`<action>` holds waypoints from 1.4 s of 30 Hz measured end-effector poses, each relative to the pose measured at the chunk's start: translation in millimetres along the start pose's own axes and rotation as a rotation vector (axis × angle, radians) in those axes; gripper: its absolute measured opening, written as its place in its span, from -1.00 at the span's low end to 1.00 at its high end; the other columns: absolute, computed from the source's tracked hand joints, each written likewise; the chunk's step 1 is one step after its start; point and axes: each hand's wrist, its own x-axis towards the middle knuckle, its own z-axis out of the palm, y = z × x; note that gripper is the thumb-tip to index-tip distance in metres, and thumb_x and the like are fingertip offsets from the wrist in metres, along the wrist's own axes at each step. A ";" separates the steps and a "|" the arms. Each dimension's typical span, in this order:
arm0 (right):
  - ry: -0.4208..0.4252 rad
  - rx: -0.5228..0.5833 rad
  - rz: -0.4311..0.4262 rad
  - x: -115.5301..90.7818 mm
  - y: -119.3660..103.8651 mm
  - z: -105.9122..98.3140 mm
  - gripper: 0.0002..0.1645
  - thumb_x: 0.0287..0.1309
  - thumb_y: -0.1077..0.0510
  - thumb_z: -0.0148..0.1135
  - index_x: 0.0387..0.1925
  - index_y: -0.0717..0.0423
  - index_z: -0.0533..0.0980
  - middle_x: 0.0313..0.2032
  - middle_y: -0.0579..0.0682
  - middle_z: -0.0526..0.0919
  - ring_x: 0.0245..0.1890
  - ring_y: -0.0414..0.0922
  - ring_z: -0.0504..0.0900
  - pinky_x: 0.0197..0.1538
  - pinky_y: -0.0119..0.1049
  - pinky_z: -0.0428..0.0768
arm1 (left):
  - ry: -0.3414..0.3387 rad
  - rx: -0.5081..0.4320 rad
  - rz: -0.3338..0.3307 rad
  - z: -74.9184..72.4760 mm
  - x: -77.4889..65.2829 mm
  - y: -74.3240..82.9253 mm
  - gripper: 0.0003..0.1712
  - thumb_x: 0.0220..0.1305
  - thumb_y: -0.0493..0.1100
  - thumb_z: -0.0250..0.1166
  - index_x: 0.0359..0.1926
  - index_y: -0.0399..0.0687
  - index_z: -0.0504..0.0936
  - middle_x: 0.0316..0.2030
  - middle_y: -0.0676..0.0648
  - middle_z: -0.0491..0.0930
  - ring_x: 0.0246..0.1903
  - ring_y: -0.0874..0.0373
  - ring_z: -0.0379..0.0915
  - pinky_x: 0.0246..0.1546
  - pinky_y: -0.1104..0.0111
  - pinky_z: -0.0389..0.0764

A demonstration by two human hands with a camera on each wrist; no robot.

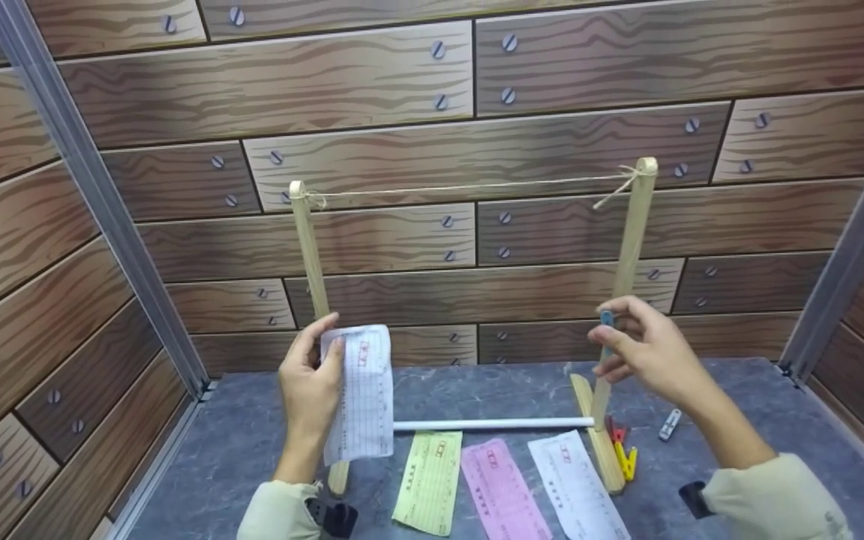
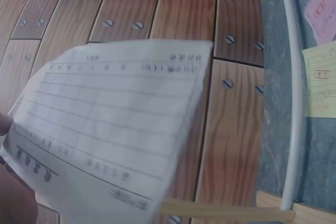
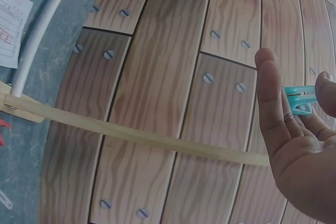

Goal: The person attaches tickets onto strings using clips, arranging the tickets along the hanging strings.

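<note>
My left hand (image 1: 312, 394) pinches printed slip (image 1: 363, 401) near top edge, before left post (image 1: 308, 251). My right hand (image 1: 649, 349) pinches teal clip (image 1: 607, 319) between thumb and fingers, near right post (image 1: 637, 232). String (image 1: 462, 187) above both hands. Green slip (image 1: 429, 484), pink slip (image 1: 505, 491) on table (image 1: 241, 427).

Wide head view, close wrist views (sideways)

Left of centre, my left fingers (image 1: 313, 336) hold a sheet (image 1: 366, 397); three slips (image 1: 505, 487) lie bottom centre on the surface (image 1: 241, 435).
</note>
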 end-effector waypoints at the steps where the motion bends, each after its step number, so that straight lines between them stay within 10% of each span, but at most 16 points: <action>1: -0.004 -0.001 0.000 2.2 -2.6 0.9 -0.63 0.48 0.25 0.09 0.16 0.40 0.31 -0.12 0.31 0.64 -0.45 0.16 0.74 -0.37 -0.03 0.71 | 0.001 -0.003 -0.008 0.9 2.0 0.9 -0.65 0.28 -0.53 0.25 0.07 -0.33 0.66 -0.01 -0.23 0.63 -0.36 0.19 0.52 -0.44 0.52 0.51; 25: -0.059 -0.047 -0.083 58.8 -82.0 29.3 -0.64 0.49 0.25 0.06 0.18 0.33 0.26 0.06 0.35 0.61 -0.50 0.08 0.73 -0.39 -0.05 0.71 | 0.077 0.081 0.076 20.4 81.3 26.4 -0.91 0.22 -0.37 0.42 -0.30 -0.33 0.67 -0.46 -0.09 0.65 -0.50 0.20 0.45 -0.46 0.48 0.44; 33: -0.072 -0.131 -0.124 78.3 -113.0 41.5 -0.64 0.45 0.30 0.09 0.15 0.31 0.25 0.09 0.26 0.61 -0.50 0.10 0.72 -0.41 -0.13 0.71 | 0.113 0.075 0.119 20.2 113.7 41.6 -0.85 0.15 -0.32 0.47 -0.32 -0.33 0.68 -0.24 -0.12 0.60 -0.26 0.16 0.47 -0.18 0.41 0.51; 42: -0.053 -0.204 -0.198 95.9 -140.7 59.6 -0.64 0.40 0.26 0.20 0.14 0.26 0.37 -0.02 0.21 0.60 -0.50 -0.02 0.72 -0.44 -0.22 0.70 | 0.191 0.159 0.082 36.4 147.9 58.6 -0.83 0.08 -0.24 0.53 -0.36 -0.23 0.71 0.24 -0.20 0.42 0.30 -0.04 0.18 0.33 0.37 0.13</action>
